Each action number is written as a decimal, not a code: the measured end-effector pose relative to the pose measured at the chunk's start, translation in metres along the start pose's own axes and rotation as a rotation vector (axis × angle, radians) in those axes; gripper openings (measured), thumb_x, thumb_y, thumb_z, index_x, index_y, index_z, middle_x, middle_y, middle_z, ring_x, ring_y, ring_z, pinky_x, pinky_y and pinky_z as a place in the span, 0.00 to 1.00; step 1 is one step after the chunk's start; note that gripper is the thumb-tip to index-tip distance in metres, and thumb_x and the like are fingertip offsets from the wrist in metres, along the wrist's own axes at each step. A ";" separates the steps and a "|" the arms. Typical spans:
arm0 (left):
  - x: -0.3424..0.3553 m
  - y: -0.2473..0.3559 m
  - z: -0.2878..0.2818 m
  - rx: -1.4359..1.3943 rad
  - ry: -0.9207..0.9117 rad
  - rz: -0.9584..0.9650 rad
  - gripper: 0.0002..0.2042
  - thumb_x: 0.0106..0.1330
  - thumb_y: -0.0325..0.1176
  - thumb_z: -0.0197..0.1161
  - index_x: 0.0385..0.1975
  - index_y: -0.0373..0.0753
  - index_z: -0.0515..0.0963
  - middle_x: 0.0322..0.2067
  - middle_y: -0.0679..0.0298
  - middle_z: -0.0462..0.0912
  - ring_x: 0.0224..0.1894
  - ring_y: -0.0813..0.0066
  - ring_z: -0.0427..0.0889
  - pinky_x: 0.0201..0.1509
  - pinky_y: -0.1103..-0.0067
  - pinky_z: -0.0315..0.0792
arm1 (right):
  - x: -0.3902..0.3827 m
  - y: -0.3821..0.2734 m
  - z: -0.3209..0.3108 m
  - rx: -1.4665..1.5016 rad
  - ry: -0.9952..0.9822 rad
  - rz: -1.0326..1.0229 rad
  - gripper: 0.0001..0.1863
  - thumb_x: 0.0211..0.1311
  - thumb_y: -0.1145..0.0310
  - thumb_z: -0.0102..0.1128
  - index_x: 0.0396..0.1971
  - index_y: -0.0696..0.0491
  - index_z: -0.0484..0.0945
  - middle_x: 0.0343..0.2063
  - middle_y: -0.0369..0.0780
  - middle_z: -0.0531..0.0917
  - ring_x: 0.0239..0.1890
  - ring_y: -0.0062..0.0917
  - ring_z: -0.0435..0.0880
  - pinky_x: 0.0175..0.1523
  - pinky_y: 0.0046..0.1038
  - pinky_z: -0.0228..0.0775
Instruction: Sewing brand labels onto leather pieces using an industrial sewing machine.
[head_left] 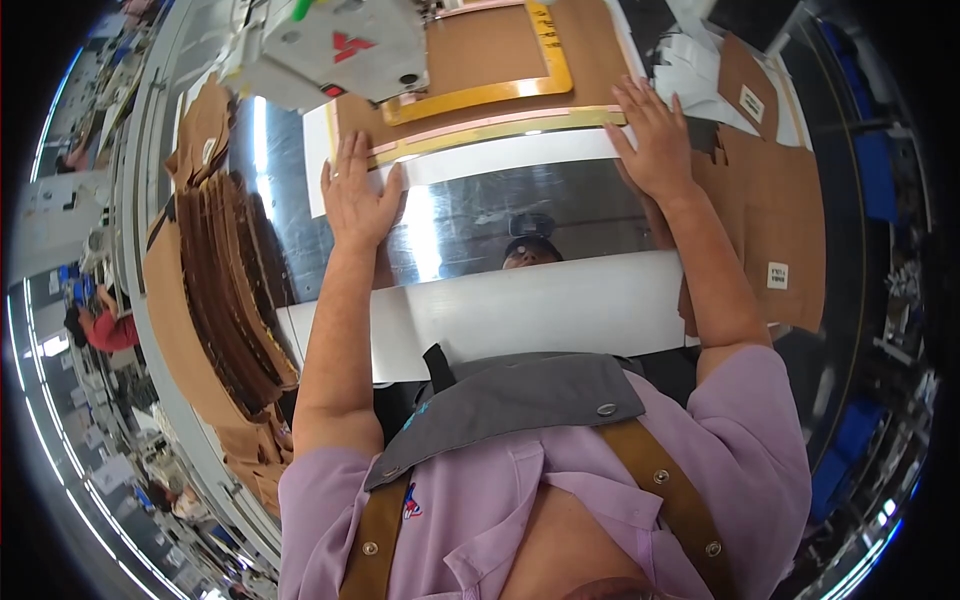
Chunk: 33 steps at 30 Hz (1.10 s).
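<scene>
Two bare hands press flat at the near corners of a brown panel (597, 50) on a shiny metal worktop (480, 215), the left hand (360, 200) at one end of a pale yellow strip (500, 128) and the right hand (655, 140) at the other. Each grip is wide, fingers extended and clasping nothing. The panel lies over a white sheet (500, 152), beneath a yellow frame (480, 98) bearing dark markings. A red emblem (352, 47) marks the white machine head (300, 55) above. Brown pieces (765, 200) at right carry small white printed labels (777, 276); another stack (225, 290) stands at left. A small red-and-blue motif (411, 502) decorates the wearer's lilac shirt (740, 440).
</scene>
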<state>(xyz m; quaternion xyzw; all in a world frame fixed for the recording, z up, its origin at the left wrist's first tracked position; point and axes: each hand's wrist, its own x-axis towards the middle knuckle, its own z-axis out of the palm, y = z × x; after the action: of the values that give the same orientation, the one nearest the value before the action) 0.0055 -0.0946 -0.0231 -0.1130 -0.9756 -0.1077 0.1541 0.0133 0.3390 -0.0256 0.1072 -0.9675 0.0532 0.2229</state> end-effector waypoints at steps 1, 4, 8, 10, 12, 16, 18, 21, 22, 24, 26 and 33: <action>0.000 -0.001 0.001 0.005 0.013 -0.007 0.33 0.69 0.50 0.61 0.70 0.39 0.69 0.71 0.54 0.70 0.75 0.59 0.66 0.79 0.56 0.51 | 0.000 -0.001 -0.001 0.039 -0.020 -0.029 0.27 0.71 0.53 0.59 0.67 0.47 0.74 0.69 0.39 0.74 0.74 0.33 0.69 0.76 0.57 0.50; 0.001 0.001 0.001 -0.015 -0.012 -0.021 0.34 0.66 0.51 0.61 0.69 0.37 0.70 0.70 0.50 0.71 0.74 0.58 0.67 0.80 0.55 0.49 | -0.005 0.000 -0.006 0.043 -0.111 -0.041 0.26 0.73 0.52 0.57 0.66 0.46 0.74 0.69 0.37 0.74 0.74 0.30 0.68 0.76 0.56 0.51; 0.000 0.001 0.001 0.006 -0.026 -0.017 0.33 0.66 0.51 0.60 0.69 0.39 0.72 0.71 0.51 0.70 0.74 0.57 0.67 0.80 0.53 0.48 | -0.010 0.004 -0.010 0.056 -0.144 -0.045 0.26 0.74 0.51 0.55 0.67 0.46 0.74 0.69 0.36 0.74 0.75 0.29 0.66 0.77 0.55 0.51; 0.001 -0.001 0.003 0.014 -0.018 -0.007 0.33 0.66 0.51 0.60 0.69 0.39 0.73 0.70 0.51 0.71 0.74 0.56 0.68 0.80 0.53 0.48 | -0.012 0.005 -0.010 0.058 -0.148 -0.045 0.26 0.75 0.51 0.54 0.67 0.46 0.73 0.70 0.36 0.74 0.75 0.29 0.66 0.77 0.54 0.51; 0.001 0.001 0.003 -0.016 -0.010 -0.002 0.33 0.66 0.50 0.60 0.69 0.40 0.73 0.71 0.52 0.71 0.74 0.57 0.68 0.80 0.53 0.49 | -0.016 0.007 -0.008 0.035 -0.116 -0.042 0.27 0.75 0.50 0.54 0.68 0.47 0.73 0.70 0.37 0.73 0.75 0.30 0.65 0.77 0.53 0.52; 0.003 0.000 -0.003 -0.011 0.006 0.048 0.31 0.66 0.49 0.60 0.67 0.40 0.74 0.70 0.54 0.72 0.73 0.59 0.69 0.80 0.54 0.49 | -0.014 0.004 -0.006 0.113 -0.055 0.034 0.28 0.75 0.50 0.53 0.68 0.49 0.73 0.70 0.39 0.73 0.75 0.31 0.65 0.77 0.52 0.53; 0.003 -0.002 -0.002 -0.001 -0.002 0.018 0.29 0.67 0.47 0.60 0.66 0.40 0.76 0.68 0.56 0.75 0.72 0.62 0.71 0.80 0.56 0.49 | -0.013 0.004 -0.003 0.093 -0.069 0.063 0.29 0.75 0.50 0.53 0.67 0.51 0.74 0.70 0.40 0.74 0.75 0.32 0.66 0.77 0.51 0.54; 0.003 -0.003 0.000 -0.006 0.014 0.019 0.28 0.67 0.45 0.61 0.65 0.40 0.76 0.67 0.56 0.77 0.71 0.62 0.73 0.80 0.56 0.50 | -0.014 0.004 -0.002 0.082 -0.073 0.063 0.29 0.75 0.49 0.52 0.67 0.52 0.74 0.69 0.40 0.74 0.75 0.32 0.66 0.77 0.51 0.54; 0.003 -0.002 0.000 -0.005 0.015 0.033 0.28 0.67 0.45 0.61 0.65 0.40 0.76 0.67 0.56 0.77 0.71 0.62 0.73 0.80 0.56 0.50 | -0.015 0.004 -0.003 0.080 -0.065 0.075 0.29 0.75 0.49 0.52 0.67 0.52 0.74 0.69 0.40 0.74 0.75 0.32 0.66 0.77 0.51 0.54; 0.002 0.000 0.001 -0.002 0.003 0.011 0.28 0.67 0.44 0.61 0.65 0.39 0.77 0.67 0.56 0.77 0.71 0.62 0.73 0.80 0.56 0.50 | -0.016 0.005 -0.004 0.088 -0.082 0.072 0.29 0.74 0.49 0.53 0.66 0.52 0.75 0.69 0.40 0.74 0.75 0.32 0.65 0.77 0.50 0.54; 0.003 0.000 0.002 -0.007 0.011 0.033 0.27 0.67 0.44 0.62 0.64 0.38 0.77 0.66 0.56 0.77 0.70 0.62 0.74 0.80 0.56 0.50 | -0.017 0.005 -0.004 0.090 -0.075 0.080 0.28 0.74 0.50 0.53 0.66 0.52 0.75 0.69 0.40 0.74 0.75 0.32 0.65 0.77 0.50 0.53; 0.001 0.002 0.001 0.026 -0.003 0.020 0.27 0.67 0.45 0.61 0.64 0.38 0.78 0.66 0.55 0.78 0.70 0.61 0.74 0.80 0.56 0.48 | -0.018 0.005 -0.008 0.132 -0.068 0.085 0.28 0.74 0.50 0.55 0.65 0.52 0.76 0.69 0.40 0.75 0.76 0.32 0.65 0.78 0.48 0.52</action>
<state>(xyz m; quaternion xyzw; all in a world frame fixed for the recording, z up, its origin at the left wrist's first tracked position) 0.0051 -0.0925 -0.0234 -0.1207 -0.9760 -0.0935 0.1552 0.0309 0.3486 -0.0268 0.0824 -0.9725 0.1228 0.1801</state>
